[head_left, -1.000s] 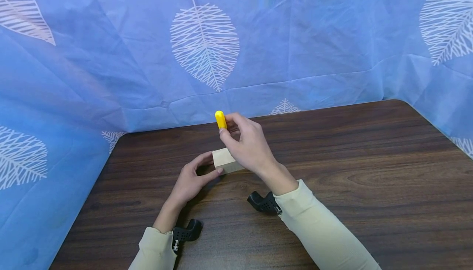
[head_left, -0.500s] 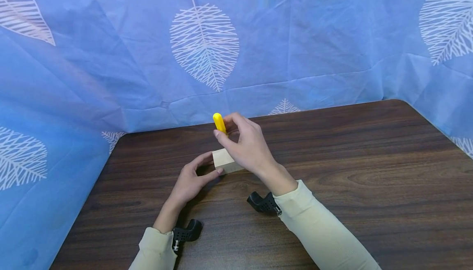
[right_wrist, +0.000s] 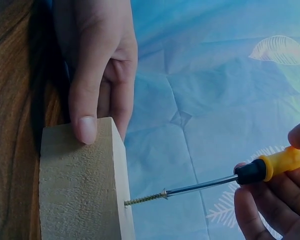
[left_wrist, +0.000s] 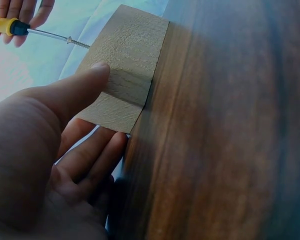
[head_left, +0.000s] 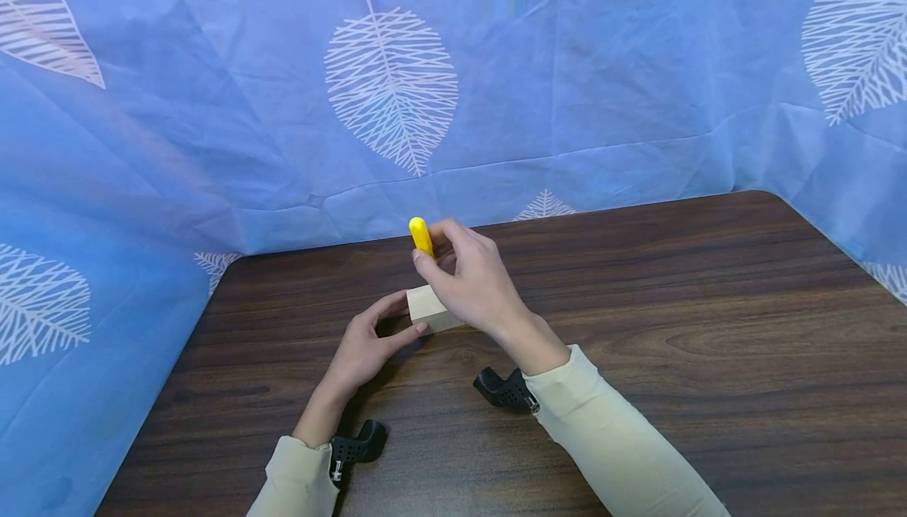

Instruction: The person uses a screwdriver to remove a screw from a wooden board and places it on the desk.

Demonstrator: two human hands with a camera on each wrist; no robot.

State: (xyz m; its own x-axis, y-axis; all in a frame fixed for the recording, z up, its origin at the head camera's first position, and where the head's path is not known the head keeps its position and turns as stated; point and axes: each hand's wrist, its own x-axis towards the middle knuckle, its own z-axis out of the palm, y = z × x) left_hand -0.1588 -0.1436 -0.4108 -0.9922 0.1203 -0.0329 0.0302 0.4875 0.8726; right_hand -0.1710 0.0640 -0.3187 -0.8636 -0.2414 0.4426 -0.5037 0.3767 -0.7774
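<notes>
A pale wooden block (head_left: 431, 308) lies on the dark table. My left hand (head_left: 364, 348) grips its left end, thumb on the near side and fingers behind. Above the block, my right hand (head_left: 482, 277) holds a screwdriver (head_left: 421, 235) by its yellow handle. In the right wrist view the metal shaft runs from a black collar to the head of a screw (right_wrist: 145, 200). The screw's tip is in the top face of the block, most of its thread showing, and it leans slightly. From the head, my right hand hides the screw and the block's right end.
A blue cloth (head_left: 602, 68) with white leaf prints hangs behind and to the left of the wooden table (head_left: 673, 328). Black wrist mounts (head_left: 361, 442) sit at both cuffs, close over the tabletop.
The screwdriver handle has tilted a little to the left and dipped slightly, and the right thumb and fingers have shifted along it. The left hand and the block have stayed in place.
</notes>
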